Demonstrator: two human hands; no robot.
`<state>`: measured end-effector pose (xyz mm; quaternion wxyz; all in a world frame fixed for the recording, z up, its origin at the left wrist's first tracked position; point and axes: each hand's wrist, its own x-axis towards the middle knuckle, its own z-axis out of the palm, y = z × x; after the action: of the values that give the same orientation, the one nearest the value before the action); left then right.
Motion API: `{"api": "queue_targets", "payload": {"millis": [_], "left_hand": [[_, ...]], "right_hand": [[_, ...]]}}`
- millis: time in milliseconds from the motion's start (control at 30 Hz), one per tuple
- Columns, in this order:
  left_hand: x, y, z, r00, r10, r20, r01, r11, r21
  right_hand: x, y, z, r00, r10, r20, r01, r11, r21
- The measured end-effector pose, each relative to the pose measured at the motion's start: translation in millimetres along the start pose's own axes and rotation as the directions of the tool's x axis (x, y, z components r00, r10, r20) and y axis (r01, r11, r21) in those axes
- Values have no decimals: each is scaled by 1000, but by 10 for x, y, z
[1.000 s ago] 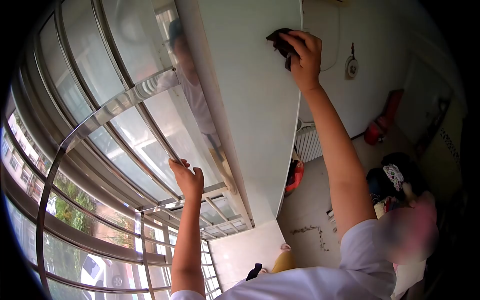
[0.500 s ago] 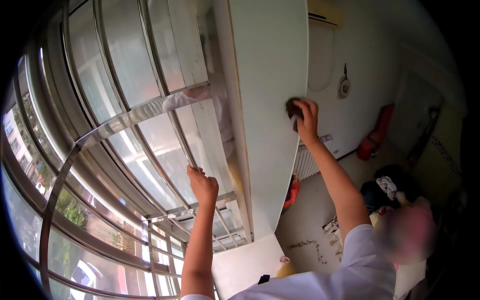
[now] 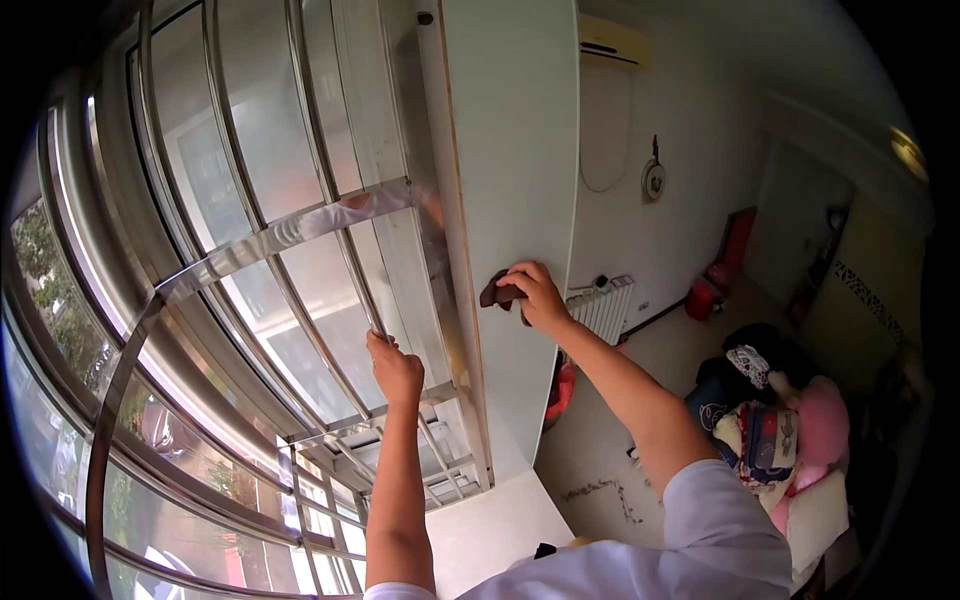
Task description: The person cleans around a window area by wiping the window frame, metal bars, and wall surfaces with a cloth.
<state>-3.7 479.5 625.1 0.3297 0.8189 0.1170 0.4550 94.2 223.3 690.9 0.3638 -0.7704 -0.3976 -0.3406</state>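
Observation:
My left hand (image 3: 398, 374) is closed round a shiny metal bar (image 3: 357, 280) of the window grille. In my right hand (image 3: 541, 300) is a dark brown cloth (image 3: 499, 292), bunched under the fingers. The cloth lies against the tall pale panel (image 3: 512, 150) beside the window frame. Part of it is hidden by my fingers and palm.
Glass panes (image 3: 265, 90) stand behind the grille at left. Beyond the panel are a radiator (image 3: 604, 308), a wall-mounted air conditioner (image 3: 612, 42) and a red bin (image 3: 703, 298). Clothes and bags (image 3: 765, 440) are piled at lower right. A white surface (image 3: 490, 530) lies below.
My right hand has moved the cloth left and down across the panel, away from its right edge. My left hand stays on the bar. The view has shifted slightly.

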Motion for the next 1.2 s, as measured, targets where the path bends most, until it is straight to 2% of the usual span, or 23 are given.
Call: {"api": "queue_targets", "payload": {"millis": [33,100,167,233,300,367,433,467,500,533,567,600,633,667,733,767,833,933,1000,1033,1100,1133,1200], "left_hand": [[-13,5,-40,1000,2,3,-2,1000,1],[-12,20,-94,998,23,57,-22,999,-30],[-20,-55,-96,995,67,79,-62,996,-71],[-33,-78,-97,993,78,84,-65,987,-147],[-10,-179,-52,988,128,88,-110,976,-186],[-2,-217,-3,994,89,66,-70,966,-251],[-42,-170,65,999,28,-38,-38,957,-288],[-131,-106,117,985,-131,-114,122,989,-78],[-231,10,113,940,-258,-221,290,949,126],[-413,127,112,936,-233,-264,246,969,18],[-639,216,177,947,-123,-297,137,990,29],[-929,363,277,962,-35,-272,24,999,-43],[-1279,746,305,991,-42,-127,15,979,-203],[-1642,1127,350,994,-48,102,87,902,-424],[-2299,1615,483,855,199,480,160,778,-607],[-2613,1875,499,734,265,625,339,654,-676],[-3040,2317,487,482,412,773,607,480,-634],[-3286,2924,270,303,520,798,735,405,-543],[-3396,3104,197,90,618,781,891,301,-340],[-3484,3089,223,37,648,761,896,316,-312],[-3659,3015,324,-233,631,740,885,453,-107],[-3690,3018,312,-278,646,711,878,471,-85],[-3732,3010,306,-270,613,743,934,354,47]], "right_hand": [[-132,-39,-40,993,119,-1,-118,984,137],[-364,-242,-267,916,400,30,-359,784,507],[-637,-355,-460,764,625,162,-373,222,901],[-897,-502,-762,733,635,245,-280,-46,959],[-1105,-714,-1107,692,677,250,-232,-120,965],[-1375,-802,-1380,663,715,220,-200,-113,973],[-1627,-854,-1644,641,746,177,-160,-96,982],[-1750,-881,-1773,663,730,163,-132,-100,986],[-1874,-901,-1895,685,713,147,-105,-104,989],[-2017,-899,-1993,705,700,114,-69,-91,993],[-2164,-899,-2076,687,721,92,-57,-73,996],[-2313,-905,-2160,615,782,101,-2,-126,992],[-2444,-938,-2237,537,836,116,60,-174,983],[-2550,-986,-2312,515,852,94,72,-152,986],[-2745,-1110,-2425,399,914,69,121,-127,984],[-2813,-1194,-2473,374,926,45,135,-102,986],[-2923,-1371,-2573,367,918,-150,-58,183,981],[-3194,-1556,-2688,272,942,-195,-51,217,975],[-3316,-1747,-2735,202,943,-265,-3,272,962],[-3376,-1851,-2746,168,940,-297,35,296,955],[-3563,-2020,-2737,57,918,-393,54,390,919],[-3640,-2099,-2738,5,899,-439,53,438,897],[-3781,-2306,-2723,-57,861,-505,-17,505,863]]}}
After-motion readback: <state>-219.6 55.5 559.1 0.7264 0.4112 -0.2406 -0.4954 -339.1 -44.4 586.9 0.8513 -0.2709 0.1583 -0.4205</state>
